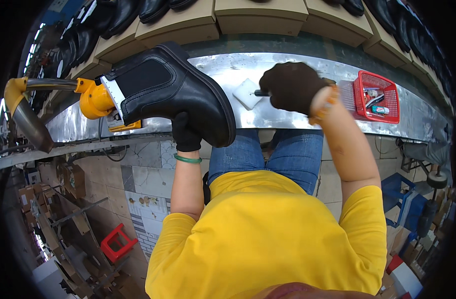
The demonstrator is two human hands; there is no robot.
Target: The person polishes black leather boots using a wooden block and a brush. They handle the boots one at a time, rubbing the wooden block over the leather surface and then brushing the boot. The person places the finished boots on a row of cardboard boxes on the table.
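Note:
A black ankle boot point(185, 94) with an elastic side panel lies on its side in the air, its shaft opening against a yellow fixture point(96, 98) on a bent metal arm. My left hand point(185, 132), in a black glove, grips the boot's near side; most of its fingers are hidden behind it. My right hand point(294, 88), in a dark brown glove, is closed around a small black-handled tool point(261, 93). The tool's thin tip meets a white square pad point(247, 94) lying on the metal bench; its exact kind cannot be made out.
A red plastic basket point(375, 74) with tubes and small items stands on the metal bench point(218, 65) at right. Cardboard boxes point(260, 17) with black shoes line the far side. A red stool point(118, 243) is on the floor at lower left, a blue chair point(400, 192) at right.

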